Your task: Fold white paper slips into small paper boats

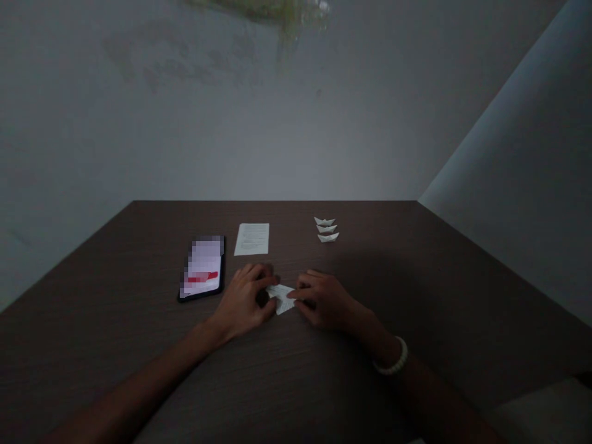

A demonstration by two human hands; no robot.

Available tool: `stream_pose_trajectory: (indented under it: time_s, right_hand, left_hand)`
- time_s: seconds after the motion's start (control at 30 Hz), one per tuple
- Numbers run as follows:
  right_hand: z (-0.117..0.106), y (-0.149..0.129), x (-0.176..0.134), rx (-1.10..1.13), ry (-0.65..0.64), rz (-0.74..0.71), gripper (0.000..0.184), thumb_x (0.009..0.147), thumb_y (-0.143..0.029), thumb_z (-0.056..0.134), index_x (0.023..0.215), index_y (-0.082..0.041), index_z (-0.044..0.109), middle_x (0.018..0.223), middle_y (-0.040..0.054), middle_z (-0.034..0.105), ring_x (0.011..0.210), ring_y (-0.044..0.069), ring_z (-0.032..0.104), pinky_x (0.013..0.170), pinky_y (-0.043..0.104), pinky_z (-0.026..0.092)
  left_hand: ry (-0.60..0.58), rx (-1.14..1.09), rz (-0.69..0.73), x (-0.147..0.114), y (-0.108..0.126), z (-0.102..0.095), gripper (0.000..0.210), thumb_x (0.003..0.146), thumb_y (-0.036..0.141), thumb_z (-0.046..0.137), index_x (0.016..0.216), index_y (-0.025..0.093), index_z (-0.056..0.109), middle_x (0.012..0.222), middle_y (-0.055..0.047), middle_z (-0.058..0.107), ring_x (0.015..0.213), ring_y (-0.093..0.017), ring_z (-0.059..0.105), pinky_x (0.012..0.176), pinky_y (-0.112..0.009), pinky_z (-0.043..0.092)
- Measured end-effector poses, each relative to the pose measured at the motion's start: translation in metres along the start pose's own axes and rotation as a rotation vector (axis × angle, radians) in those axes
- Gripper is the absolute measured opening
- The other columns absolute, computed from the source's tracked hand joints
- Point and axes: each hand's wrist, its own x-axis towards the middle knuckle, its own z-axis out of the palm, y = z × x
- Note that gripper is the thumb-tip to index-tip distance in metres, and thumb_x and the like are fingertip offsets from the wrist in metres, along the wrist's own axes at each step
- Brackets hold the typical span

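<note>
A small folded piece of printed paper (283, 297) lies on the dark table between my hands, pointed at its lower end. My left hand (247, 297) pinches its left side, with thumb and index finger curved around the edge. From the right, my right hand (322, 298) grips the opposite edge, its fingertips resting on the paper. Parts of both side edges are hidden under the fingers. Beyond my right hand sit several small white paper boats (327, 237), lined up one behind another.
A flat printed sheet (252, 239) lies beyond my left hand. To the left is a phone (202, 268) with its screen lit and partly pixelated. The brown table (139, 345) reaches back to a stained grey wall (277, 135). A pale beaded bracelet (398, 361) circles my right wrist.
</note>
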Motion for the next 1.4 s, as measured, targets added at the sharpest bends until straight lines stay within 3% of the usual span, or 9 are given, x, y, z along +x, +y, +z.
stream_pose_trajectory:
  time_s: [0.17,0.7,1.4]
  right_hand:
    - [0.004,-0.006,0.003,0.015,0.019,-0.021,0.015,0.084,-0.024,0.062,0.097,-0.022,0.069,0.087,0.0033,0.059,0.081,0.016,0.049,0.071,0.028,0.038]
    - [0.006,-0.007,0.002,0.037,0.037,0.004,0.017,0.085,-0.028,0.062,0.099,-0.023,0.069,0.088,0.0036,0.058,0.083,0.016,0.049,0.072,0.028,0.038]
    - [0.008,-0.006,0.002,0.049,0.061,0.031,0.019,0.084,-0.031,0.064,0.101,-0.025,0.070,0.088,0.0030,0.057,0.082,0.016,0.048,0.071,0.027,0.038]
  left_hand:
    - [0.050,-0.004,-0.036,0.003,-0.001,0.003,0.022,0.084,0.032,0.056,0.098,0.019,0.067,0.101,-0.007,0.058,0.096,-0.025,0.052,0.085,-0.042,0.042]
    - [0.087,-0.033,-0.092,0.005,-0.006,0.004,0.013,0.082,0.020,0.056,0.087,0.019,0.067,0.094,-0.006,0.059,0.091,-0.024,0.052,0.082,-0.040,0.043]
    - [0.120,-0.104,-0.074,0.005,-0.018,0.009,0.030,0.076,0.003,0.049,0.086,0.017,0.073,0.094,-0.007,0.064,0.090,-0.023,0.054,0.082,-0.039,0.044]
